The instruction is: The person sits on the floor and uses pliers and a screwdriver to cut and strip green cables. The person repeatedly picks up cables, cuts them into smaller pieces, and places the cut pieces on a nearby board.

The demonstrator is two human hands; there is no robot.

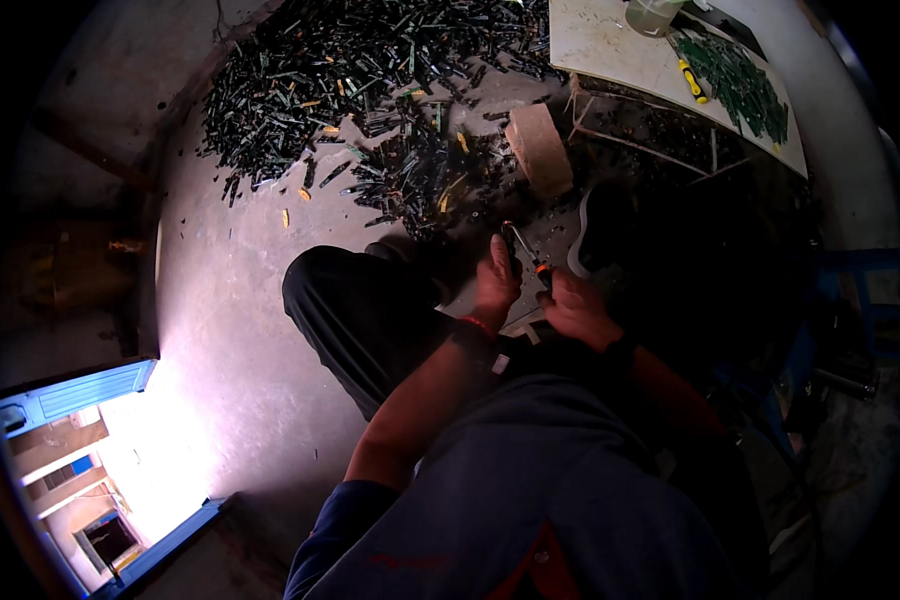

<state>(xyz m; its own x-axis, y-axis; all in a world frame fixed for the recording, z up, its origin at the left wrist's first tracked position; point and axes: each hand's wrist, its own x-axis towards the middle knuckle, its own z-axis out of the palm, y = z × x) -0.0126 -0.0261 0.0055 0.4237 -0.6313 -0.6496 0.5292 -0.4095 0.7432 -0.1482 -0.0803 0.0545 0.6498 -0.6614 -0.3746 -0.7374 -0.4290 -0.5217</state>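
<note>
My left hand [498,274] is closed around a small dark piece [507,238], its thumb lying along the piece; the shape is hard to make out in the shadow. My right hand [572,304] grips the black and orange handle of a screwdriver [527,247]. The thin metal shaft slants up and left, with its tip at the top end of the dark piece. Beyond both hands, a heap of narrow dark strips [412,176], with some green and yellow ones among them, lies on the concrete floor.
A larger pile of strips [292,97] spreads behind. A tan block [540,150] stands near a low table [607,52], which bears a yellow screwdriver [692,82], green strips [742,82] and a clear container [651,15]. My shoe [600,232] is right of the hands.
</note>
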